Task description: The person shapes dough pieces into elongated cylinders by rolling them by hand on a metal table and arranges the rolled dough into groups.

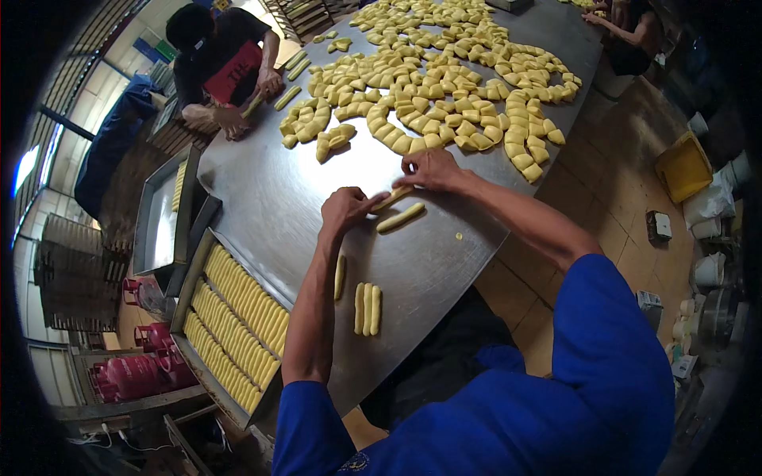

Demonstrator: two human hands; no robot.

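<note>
A pale yellow dough stick (392,197) lies on the metal table (444,266) between my hands. My left hand (347,208) has its fingers closed on the near-left end. At the other end, the curled fingers of my right hand (432,169) grip the dough; its fingertips are partly hidden. Just nearer to me rests another smooth dough stick (401,218), touched by neither hand. Three dough sticks (367,309) sit side by side right of my left forearm, and a single stick (340,278) lies close against that arm. Beyond my hands spreads a large heap of cut dough pieces (429,79).
A tray (211,381) filled with rows of dough sticks stands at the table's left edge. Behind it is a second tray (164,234) with one short row. Across the table, a person (226,67) handles dough; another person (635,33) is at far right. Red gas cylinders (135,377) stand lower left.
</note>
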